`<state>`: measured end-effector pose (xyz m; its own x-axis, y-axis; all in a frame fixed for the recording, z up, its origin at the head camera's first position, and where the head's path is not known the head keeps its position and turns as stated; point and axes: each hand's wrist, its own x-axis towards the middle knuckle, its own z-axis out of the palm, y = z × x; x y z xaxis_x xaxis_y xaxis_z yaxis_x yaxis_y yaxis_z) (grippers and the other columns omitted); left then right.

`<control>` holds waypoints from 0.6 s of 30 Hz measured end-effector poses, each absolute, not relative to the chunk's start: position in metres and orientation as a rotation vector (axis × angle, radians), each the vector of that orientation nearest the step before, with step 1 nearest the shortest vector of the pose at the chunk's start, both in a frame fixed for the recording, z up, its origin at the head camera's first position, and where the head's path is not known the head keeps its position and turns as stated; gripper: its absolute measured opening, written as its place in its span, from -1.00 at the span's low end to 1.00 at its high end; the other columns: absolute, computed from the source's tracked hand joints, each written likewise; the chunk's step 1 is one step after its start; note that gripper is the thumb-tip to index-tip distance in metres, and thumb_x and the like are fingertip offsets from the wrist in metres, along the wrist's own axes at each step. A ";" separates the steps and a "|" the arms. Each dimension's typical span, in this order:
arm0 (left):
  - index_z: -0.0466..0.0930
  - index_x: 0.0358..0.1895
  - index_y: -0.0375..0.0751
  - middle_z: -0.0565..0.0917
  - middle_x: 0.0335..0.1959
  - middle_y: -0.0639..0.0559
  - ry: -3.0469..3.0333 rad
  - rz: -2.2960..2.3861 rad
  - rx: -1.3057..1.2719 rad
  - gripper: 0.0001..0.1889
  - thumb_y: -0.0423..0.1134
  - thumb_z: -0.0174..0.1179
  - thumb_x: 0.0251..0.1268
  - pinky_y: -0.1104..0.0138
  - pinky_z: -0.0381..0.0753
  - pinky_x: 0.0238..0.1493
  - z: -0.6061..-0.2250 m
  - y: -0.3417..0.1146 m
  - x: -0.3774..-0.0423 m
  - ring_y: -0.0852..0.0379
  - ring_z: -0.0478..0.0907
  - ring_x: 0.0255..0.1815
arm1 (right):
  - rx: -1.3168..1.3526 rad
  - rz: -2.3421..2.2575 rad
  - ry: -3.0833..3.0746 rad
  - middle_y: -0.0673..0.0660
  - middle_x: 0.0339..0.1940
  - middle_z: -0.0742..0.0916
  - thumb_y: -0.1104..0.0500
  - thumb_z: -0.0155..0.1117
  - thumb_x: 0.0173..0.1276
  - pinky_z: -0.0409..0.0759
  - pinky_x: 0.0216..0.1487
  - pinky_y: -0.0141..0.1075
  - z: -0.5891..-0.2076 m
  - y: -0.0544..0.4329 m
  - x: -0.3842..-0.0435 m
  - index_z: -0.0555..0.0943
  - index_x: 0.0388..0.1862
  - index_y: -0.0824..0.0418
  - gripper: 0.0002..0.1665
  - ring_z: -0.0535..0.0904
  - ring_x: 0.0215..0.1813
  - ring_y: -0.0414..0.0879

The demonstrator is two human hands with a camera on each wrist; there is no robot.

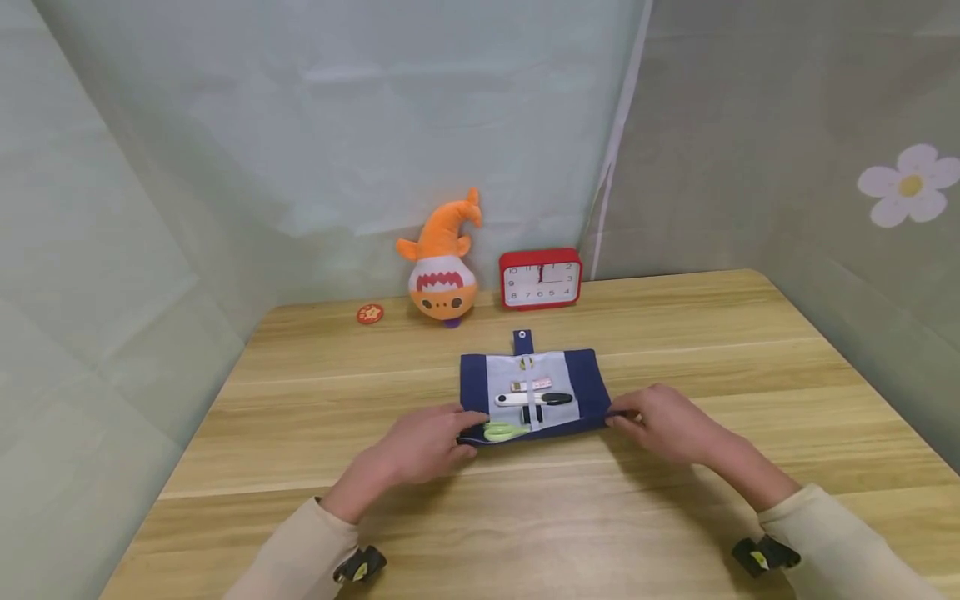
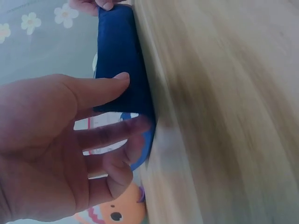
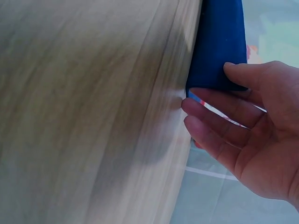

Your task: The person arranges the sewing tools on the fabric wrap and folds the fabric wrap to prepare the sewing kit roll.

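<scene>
A navy fabric sewing kit case (image 1: 587, 379) lies unfolded on the table, its grey inside facing up. Under its strap sit green-handled scissors (image 1: 504, 431), a dark spool (image 1: 532, 414), a white tool with a black end (image 1: 557, 399) and a small pink-and-white piece (image 1: 540, 384). My left hand (image 1: 427, 442) pinches the near left corner, thumb on the outer face of the case (image 2: 122, 51) in the left wrist view. At the near right corner, my right hand (image 1: 671, 423) pinches the fabric between thumb and fingers. The near edge is tilted up, showing its outer side.
Behind the case, an orange shark plush (image 1: 442, 267) leans at the table's back edge beside a red clock (image 1: 541, 279). A round red disc (image 1: 370, 313) lies to their left. The wooden table (image 1: 750, 358) meets a pale curtain (image 1: 300, 167) at the back.
</scene>
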<state>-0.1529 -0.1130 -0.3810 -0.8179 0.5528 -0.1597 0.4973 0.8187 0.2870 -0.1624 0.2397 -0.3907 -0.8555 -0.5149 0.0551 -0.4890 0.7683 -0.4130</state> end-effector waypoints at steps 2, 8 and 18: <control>0.61 0.41 -0.08 0.70 0.16 -0.15 2.752 0.334 0.811 -0.54 -0.15 0.31 0.51 0.03 0.69 0.12 -0.381 -0.111 -0.154 -0.01 0.68 0.06 | -0.830 -0.646 2.899 0.06 -0.18 0.87 0.18 0.38 0.50 0.76 -0.09 -0.12 -0.390 0.240 -0.163 0.83 -0.08 0.21 -0.83 0.80 -0.12 -0.12; 0.66 0.36 -0.08 0.68 0.07 -0.12 2.716 0.409 0.794 -0.63 -0.22 0.20 0.59 0.04 0.67 0.15 -0.383 -0.112 -0.158 0.04 0.64 0.03 | -0.816 -0.646 2.906 0.02 -0.21 0.86 0.16 0.35 0.52 0.70 -0.17 -0.20 -0.390 0.239 -0.166 0.83 -0.09 0.19 -0.82 0.70 -0.22 -0.24; 0.61 0.34 -0.31 0.64 0.27 -0.25 2.568 0.626 0.711 -0.61 -0.17 -0.01 0.72 -0.10 0.50 0.40 -0.380 -0.119 -0.174 -0.15 0.57 0.32 | -0.704 -0.691 2.902 -0.11 -0.61 0.47 0.14 0.29 0.57 0.32 -0.42 -0.33 -0.386 0.235 -0.176 0.62 -0.44 0.11 -0.71 0.34 -0.51 -0.24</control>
<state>-0.1737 -0.1188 -0.3800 -0.7897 0.5577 -0.2555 0.3775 0.7701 0.5143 -0.1757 0.2355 -0.3862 -0.8917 -0.4516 0.0306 -0.4169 0.7931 -0.4440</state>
